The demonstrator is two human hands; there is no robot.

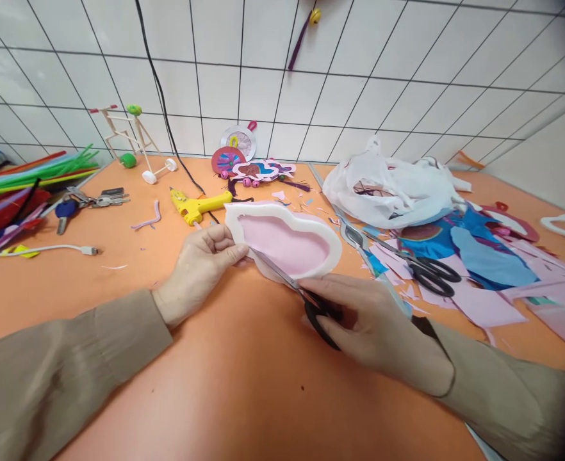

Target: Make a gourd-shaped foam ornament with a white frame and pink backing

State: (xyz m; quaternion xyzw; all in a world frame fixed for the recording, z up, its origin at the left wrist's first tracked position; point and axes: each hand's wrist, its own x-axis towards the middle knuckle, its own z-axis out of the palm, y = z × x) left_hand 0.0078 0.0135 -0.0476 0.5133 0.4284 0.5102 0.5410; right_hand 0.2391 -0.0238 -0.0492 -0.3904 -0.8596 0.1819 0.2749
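Note:
My left hand (205, 266) pinches the left end of a heart-shaped foam piece (289, 246), pink in the middle with a raised white border. In my right hand (359, 314) is a pair of scissors (318, 314) with black handles, my fingers wrapped round them. Their blades lie along the near edge of the heart, with the tips close to my left thumb. How far the blades are apart is hard to make out. The heart is held up above the orange table (205, 384).
Behind the heart lies a yellow glue gun (200, 205). Decorated ornaments (248, 160) rest by the tiled wall. A second pair of scissors (431, 272), paper scraps (489, 307) and a white plastic bag (388, 186) are at right. Keys (95, 198) and pipe cleaners (37, 176) are at left.

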